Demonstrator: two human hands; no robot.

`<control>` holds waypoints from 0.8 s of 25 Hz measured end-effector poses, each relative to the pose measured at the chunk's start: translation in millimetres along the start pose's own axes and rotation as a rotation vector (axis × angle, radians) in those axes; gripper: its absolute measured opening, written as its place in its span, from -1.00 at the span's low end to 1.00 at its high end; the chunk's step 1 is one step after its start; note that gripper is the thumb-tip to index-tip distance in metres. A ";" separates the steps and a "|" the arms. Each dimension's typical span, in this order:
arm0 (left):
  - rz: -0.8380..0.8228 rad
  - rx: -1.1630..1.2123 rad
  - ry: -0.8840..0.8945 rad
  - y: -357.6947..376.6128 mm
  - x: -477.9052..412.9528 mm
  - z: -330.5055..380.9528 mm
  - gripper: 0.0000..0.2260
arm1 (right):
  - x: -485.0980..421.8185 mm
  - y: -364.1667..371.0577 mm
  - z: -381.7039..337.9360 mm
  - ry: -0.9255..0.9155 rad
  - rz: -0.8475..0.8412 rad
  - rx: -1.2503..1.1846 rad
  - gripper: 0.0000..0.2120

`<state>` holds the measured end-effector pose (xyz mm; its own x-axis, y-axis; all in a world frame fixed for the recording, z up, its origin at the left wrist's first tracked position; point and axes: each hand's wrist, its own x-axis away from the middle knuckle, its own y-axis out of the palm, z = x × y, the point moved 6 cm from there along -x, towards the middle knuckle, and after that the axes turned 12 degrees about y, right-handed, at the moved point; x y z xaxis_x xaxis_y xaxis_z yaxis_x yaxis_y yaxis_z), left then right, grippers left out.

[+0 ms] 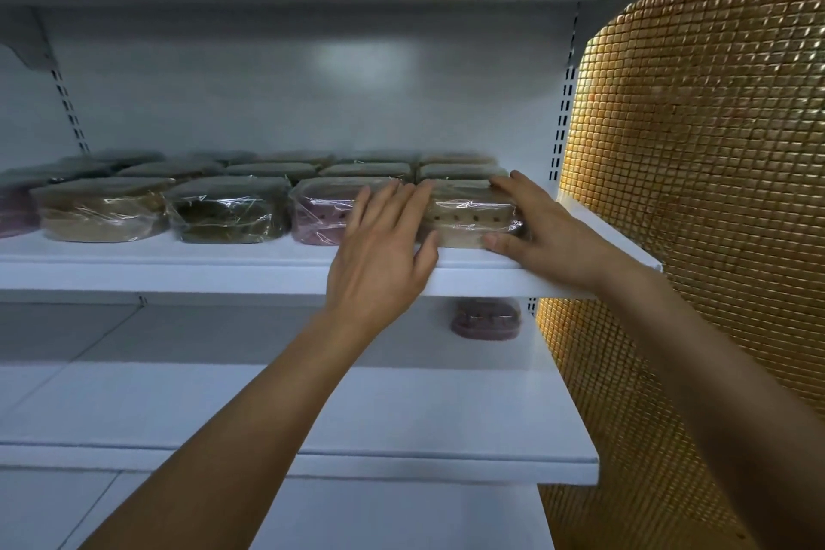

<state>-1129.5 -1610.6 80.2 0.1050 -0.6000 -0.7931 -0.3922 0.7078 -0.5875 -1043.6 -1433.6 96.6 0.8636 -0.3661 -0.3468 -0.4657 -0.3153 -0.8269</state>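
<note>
One wide-angle camera sits on the person's head. It faces forward and slightly down into the white metal shelf [178, 268] from close range: the left hand [384, 255] and right hand [544, 237] meet the film-wrapped beige box [468, 214] mid-frame. A gold mosaic-tile wall [692, 192] bounds the right edge of view.

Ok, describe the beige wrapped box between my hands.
The beige box is a low, rounded-corner container, plastic by its look, with a row of small dark holes along its front and crinkled clear film round it. It sits flat at the right end of the front row on the white shelf, beside a pink box. The left hand lies flat-fingered on its left end; the right hand grips its right end, thumb on the front.
</note>
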 end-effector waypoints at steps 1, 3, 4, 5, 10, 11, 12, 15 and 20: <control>-0.004 -0.011 0.004 0.8 0.3 0.7 -0.50 | -4.0 1.6 1.0 -0.011 -0.033 -0.008 -0.29; -0.005 -0.015 -0.002 2.0 0.8 0.3 -0.50 | -10.0 4.0 6.0 0.003 -0.044 -0.009 -0.26; 0.000 -0.014 -0.008 1.6 1.1 0.0 -0.51 | -11.6 5.3 9.8 0.024 -0.023 0.006 -0.25; 0.007 -0.015 -0.012 0.4 1.9 0.7 -0.52 | -10.7 6.2 12.4 0.052 0.002 0.027 -0.23; 0.076 0.194 -0.023 -9.3 15.8 7.9 -0.54 | 20.1 -1.6 0.0 -0.019 0.139 0.053 -0.21; 0.080 0.261 -0.045 -11.8 23.8 11.8 -0.52 | 29.1 -2.9 -1.7 -0.044 0.155 0.045 -0.22; 0.082 0.287 -0.048 -15.0 33.2 17.7 -0.52 | 38.3 -3.2 -2.4 -0.065 0.163 0.026 -0.23; 0.084 0.176 0.099 -24.5 58.7 46.9 -0.58 | 73.0 -0.2 -3.8 -0.118 0.157 -0.076 -0.28; 0.044 0.143 0.205 -7.8 80.3 71.9 -0.66 | 115.3 26.8 -5.2 -0.231 0.166 -0.026 -0.44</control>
<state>-1052.3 -1637.5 9.5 -0.1029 -0.6203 -0.7776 -0.2579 0.7717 -0.5814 -957.6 -1488.8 36.8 0.7947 -0.2064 -0.5709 -0.6069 -0.2915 -0.7394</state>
